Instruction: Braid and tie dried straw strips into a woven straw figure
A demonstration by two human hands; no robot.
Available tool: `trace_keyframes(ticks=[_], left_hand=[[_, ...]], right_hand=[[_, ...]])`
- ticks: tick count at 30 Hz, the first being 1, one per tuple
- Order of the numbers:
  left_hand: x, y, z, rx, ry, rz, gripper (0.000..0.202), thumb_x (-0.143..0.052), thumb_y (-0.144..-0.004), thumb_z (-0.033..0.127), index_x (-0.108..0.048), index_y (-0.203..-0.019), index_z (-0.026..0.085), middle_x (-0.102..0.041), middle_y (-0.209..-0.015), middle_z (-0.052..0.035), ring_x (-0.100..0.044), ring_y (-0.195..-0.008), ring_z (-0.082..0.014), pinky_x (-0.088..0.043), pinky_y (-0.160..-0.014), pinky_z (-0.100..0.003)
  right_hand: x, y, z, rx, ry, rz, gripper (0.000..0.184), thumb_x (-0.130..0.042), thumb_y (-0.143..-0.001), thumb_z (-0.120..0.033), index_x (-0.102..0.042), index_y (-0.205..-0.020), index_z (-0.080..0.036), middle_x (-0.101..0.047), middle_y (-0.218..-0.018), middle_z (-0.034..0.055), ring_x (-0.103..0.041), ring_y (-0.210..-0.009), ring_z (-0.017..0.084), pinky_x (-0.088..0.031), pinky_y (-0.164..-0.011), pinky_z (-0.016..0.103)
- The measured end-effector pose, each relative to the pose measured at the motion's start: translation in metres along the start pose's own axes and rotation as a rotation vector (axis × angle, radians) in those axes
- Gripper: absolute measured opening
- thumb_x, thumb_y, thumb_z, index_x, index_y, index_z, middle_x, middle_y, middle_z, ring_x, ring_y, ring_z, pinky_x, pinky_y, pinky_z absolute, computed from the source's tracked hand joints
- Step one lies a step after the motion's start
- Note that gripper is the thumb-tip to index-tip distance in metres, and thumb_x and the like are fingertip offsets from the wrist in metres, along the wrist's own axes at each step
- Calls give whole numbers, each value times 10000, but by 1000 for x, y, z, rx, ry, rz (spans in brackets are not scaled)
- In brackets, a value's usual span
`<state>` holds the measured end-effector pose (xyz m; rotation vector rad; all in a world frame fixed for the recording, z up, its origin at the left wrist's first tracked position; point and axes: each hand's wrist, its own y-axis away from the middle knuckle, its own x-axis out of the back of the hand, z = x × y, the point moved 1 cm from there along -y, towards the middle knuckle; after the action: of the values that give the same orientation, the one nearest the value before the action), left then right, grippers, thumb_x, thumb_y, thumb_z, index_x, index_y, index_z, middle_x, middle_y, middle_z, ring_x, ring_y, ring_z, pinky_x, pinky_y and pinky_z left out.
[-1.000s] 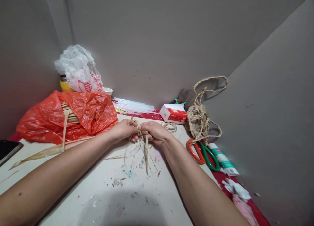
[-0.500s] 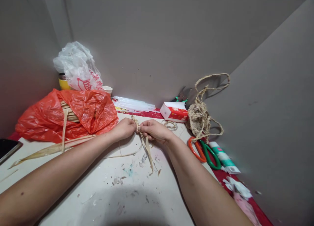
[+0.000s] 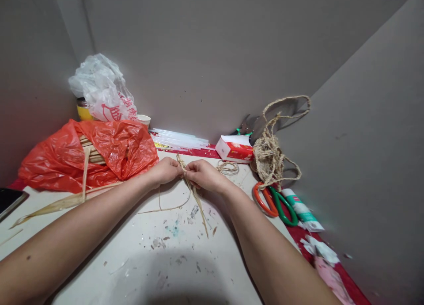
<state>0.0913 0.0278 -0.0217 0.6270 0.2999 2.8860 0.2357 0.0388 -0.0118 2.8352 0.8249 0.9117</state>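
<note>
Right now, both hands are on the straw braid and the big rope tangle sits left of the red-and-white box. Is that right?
Not quite: the big rope tangle sits right of the red-and-white box, as the head view shows. The left hand and right hand are indeed on the straw braid.

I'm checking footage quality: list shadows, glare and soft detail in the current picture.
Head view: a soft shadow darkens the near middle of the white tabletop; head view: highlights glint on the red bag; head view: fibres between left hand and right hand look soft.
</note>
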Motion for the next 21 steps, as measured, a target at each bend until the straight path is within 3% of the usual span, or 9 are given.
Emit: trace_keyframes(ticks=[5,10,15,21], left_hand=[[-2,1,1,-19,-13,30,149,-527,-676,196,-530,-535,149,-449,-463,43,-356,-421,-64,-243,-427,-202],[-1,2,1,-14,1,24,151,-531,-678,197,-538,-534,150,-434,-437,51,-326,-398,-58,-227,-420,-205],[1,3,3,-7,35,-28,163,-518,-679,184,-495,-519,161,-346,-365,72,-237,-342,-46,-159,-390,-216],[3,2,3,68,141,-91,193,-531,-686,241,-441,-526,181,-280,-361,84,-196,-320,-47,-98,-369,-233]], right_hand=[[8,3,0,0,41,-68,155,-513,-733,-154,-518,-578,-149,-530,-486,-32,-407,-361,51,-301,-377,172],[14,7,-6,-72,46,-59,188,-505,-751,-182,-506,-565,-151,-586,-484,-1,-371,-331,49,-268,-356,179],[2,15,-20,-103,-1,-177,181,-452,-771,-162,-522,-605,-154,-599,-473,2,-345,-314,59,-265,-349,189],[-16,7,-12,-46,211,-93,221,-439,-725,-124,-546,-534,-160,-592,-458,27,-491,-408,111,-340,-424,207]])
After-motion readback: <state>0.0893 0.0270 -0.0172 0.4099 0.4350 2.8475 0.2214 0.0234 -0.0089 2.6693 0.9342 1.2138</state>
